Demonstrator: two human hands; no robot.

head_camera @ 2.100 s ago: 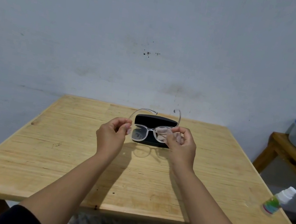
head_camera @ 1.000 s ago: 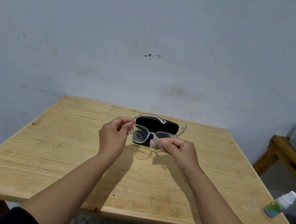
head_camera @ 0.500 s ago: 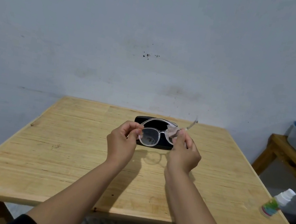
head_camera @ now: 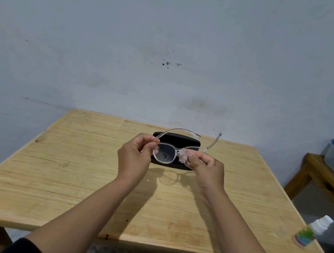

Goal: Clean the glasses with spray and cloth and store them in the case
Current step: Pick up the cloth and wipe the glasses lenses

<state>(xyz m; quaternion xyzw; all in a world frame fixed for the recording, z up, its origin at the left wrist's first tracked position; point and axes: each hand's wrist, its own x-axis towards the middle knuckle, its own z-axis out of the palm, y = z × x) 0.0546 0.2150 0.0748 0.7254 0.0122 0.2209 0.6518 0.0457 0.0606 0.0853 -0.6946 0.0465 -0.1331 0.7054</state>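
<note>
a wooden table (head_camera: 43,183) stands against a grey-blue wall (head_camera: 131,44). above it, the left hand (head_camera: 135,157) pinches the clear glasses (head_camera: 165,153) at one end of the frame. the right hand (head_camera: 207,170) pinches a small pinkish cloth (head_camera: 183,155) on the other lens. the black case (head_camera: 177,142) lies closed on the table just behind the glasses. the spray bottle (head_camera: 310,232) stands at the table's right edge, well apart from the hands.

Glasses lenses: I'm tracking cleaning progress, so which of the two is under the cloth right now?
The lens by the right hand, where the small pinkish cloth is pinched. The other lens of the clear-framed glasses is bare.
</note>
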